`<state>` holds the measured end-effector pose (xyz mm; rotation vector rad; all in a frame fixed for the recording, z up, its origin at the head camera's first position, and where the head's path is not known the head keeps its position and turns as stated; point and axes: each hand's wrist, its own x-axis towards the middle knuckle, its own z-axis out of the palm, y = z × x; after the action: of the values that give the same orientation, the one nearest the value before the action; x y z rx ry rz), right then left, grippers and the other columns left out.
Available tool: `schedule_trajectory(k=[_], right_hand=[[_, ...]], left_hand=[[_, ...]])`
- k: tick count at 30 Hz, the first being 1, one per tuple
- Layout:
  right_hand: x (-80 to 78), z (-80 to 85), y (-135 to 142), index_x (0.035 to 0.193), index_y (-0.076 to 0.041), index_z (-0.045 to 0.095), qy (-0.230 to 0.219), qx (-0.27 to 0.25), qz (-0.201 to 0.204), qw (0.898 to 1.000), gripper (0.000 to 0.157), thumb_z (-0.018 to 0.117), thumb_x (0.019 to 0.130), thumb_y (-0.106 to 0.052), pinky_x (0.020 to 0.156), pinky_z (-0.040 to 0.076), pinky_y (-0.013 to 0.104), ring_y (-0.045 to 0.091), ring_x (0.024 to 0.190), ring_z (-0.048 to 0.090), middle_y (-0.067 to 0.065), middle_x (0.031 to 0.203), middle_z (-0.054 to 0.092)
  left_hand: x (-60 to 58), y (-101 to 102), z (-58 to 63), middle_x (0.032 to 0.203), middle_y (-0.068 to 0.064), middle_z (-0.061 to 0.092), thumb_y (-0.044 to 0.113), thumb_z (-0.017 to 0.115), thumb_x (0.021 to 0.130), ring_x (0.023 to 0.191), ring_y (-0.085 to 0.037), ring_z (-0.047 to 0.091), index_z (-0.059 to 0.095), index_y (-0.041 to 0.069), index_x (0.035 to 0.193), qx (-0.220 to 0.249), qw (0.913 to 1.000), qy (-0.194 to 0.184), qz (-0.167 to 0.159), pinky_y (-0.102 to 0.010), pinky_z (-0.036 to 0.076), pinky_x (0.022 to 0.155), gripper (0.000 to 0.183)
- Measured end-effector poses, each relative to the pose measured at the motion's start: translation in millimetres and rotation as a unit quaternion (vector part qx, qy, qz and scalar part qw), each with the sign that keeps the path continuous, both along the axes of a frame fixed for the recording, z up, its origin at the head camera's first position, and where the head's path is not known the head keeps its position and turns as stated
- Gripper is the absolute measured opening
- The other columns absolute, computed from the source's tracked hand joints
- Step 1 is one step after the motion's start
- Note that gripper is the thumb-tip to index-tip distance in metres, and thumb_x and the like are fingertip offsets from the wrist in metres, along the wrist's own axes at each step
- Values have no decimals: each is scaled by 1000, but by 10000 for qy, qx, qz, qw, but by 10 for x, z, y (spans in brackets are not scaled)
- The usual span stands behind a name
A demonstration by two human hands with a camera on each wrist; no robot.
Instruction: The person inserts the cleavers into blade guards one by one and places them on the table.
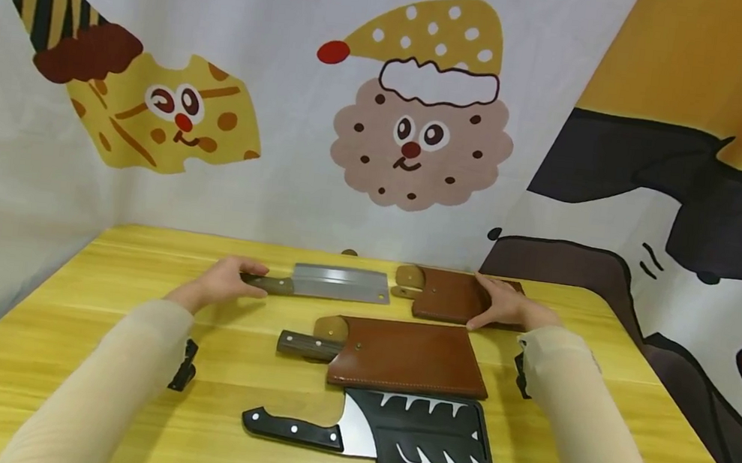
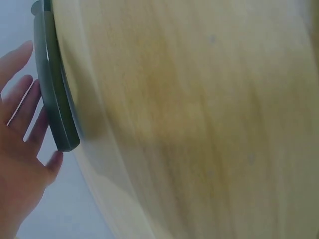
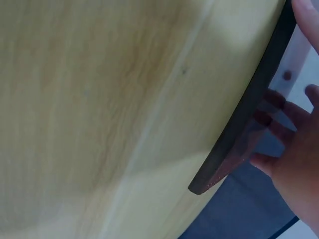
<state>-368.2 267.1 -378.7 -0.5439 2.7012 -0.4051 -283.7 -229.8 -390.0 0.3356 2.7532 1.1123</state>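
Note:
A cleaver [image 1: 340, 284] with a bare steel blade and a wooden handle [image 2: 56, 84] lies at the back of the table. My left hand [image 1: 227, 280] is at the end of that handle, its fingers extended and spread along it in the left wrist view. To the right lies a brown leather knife sheath [image 1: 449, 295], a wooden handle [image 1: 405, 292] jutting from its left end. My right hand [image 1: 514, 307] reaches over the sheath's right end. Its thumb and fingers are spread apart, fingertips right at the leather in the right wrist view.
In front lies a larger brown leather sheath [image 1: 412, 356] with a dark wooden handle [image 1: 308, 346]. Nearest is a cleaver with a black handle [image 1: 292, 428] in a black slotted cover [image 1: 434, 436]. A cartoon-printed cloth [image 1: 278, 207] hangs behind the yellow wooden table [image 1: 102, 271].

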Motion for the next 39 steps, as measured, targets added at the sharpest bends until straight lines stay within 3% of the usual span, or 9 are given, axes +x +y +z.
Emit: schedule_trajectory(k=[6, 13, 15, 20, 26, 31, 39], right_hand=[[-23, -12, 47, 149, -1, 14, 50, 285, -31, 9996, 121, 80, 63, -55, 99, 21, 70, 54, 132, 13, 35, 145, 13], [-49, -49, 68, 148, 0, 18, -38, 274, 121, 9995, 117, 77, 65, -56, 101, 13, 72, 55, 135, 11, 35, 149, 9], [-50, -55, 93, 148, 0, 16, -134, 220, 138, 9996, 118, 78, 65, -55, 102, 16, 71, 54, 134, 13, 35, 149, 11], [-22, -52, 157, 147, 1, 17, -63, 187, 237, 9995, 119, 80, 62, -54, 99, 23, 70, 56, 131, 18, 36, 146, 15], [15, -88, 203, 147, 0, 12, -175, 182, 319, 9992, 123, 80, 61, -55, 97, 16, 75, 57, 133, 9, 37, 147, 6], [27, -66, 207, 149, -1, 11, -294, 173, 302, 9990, 123, 80, 62, -54, 96, 20, 74, 58, 131, 10, 36, 146, 7], [17, -14, 212, 149, -2, 16, -14, 155, 347, 9993, 119, 81, 63, -52, 93, 28, 71, 57, 127, 19, 36, 143, 14]], left_hand=[[-49, -2, -55, 131, -28, 50, 12, 67, 85, 120, -43, 47, 48, -9, 131, -152, 9999, 16, -13, -51, 39, 100, 54], [-65, -19, -97, 133, -30, 47, 6, 66, 84, 120, -45, 45, 50, -6, 131, -618, 9981, -16, 7, -53, 39, 99, 50], [-61, -22, -107, 132, -30, 49, 6, 65, 85, 119, -45, 47, 52, -5, 129, -721, 9974, 45, -20, -52, 40, 98, 47], [-61, -40, -123, 124, -27, 56, 10, 66, 85, 109, -38, 54, 58, -5, 122, -690, 9974, 161, -101, -49, 44, 91, 41], [-72, -102, -131, 117, -25, 60, 12, 65, 87, 96, -28, 57, 58, -6, 120, -554, 9979, 165, -297, -41, 46, 82, 39], [-59, -144, -104, 120, -25, 59, 13, 63, 88, 100, -29, 57, 57, -6, 123, -467, 9981, 198, -340, -43, 46, 84, 40], [10, -199, -44, 125, -27, 56, 11, 64, 87, 103, -32, 57, 55, -5, 126, -260, 9988, 316, -265, -43, 47, 85, 43]])
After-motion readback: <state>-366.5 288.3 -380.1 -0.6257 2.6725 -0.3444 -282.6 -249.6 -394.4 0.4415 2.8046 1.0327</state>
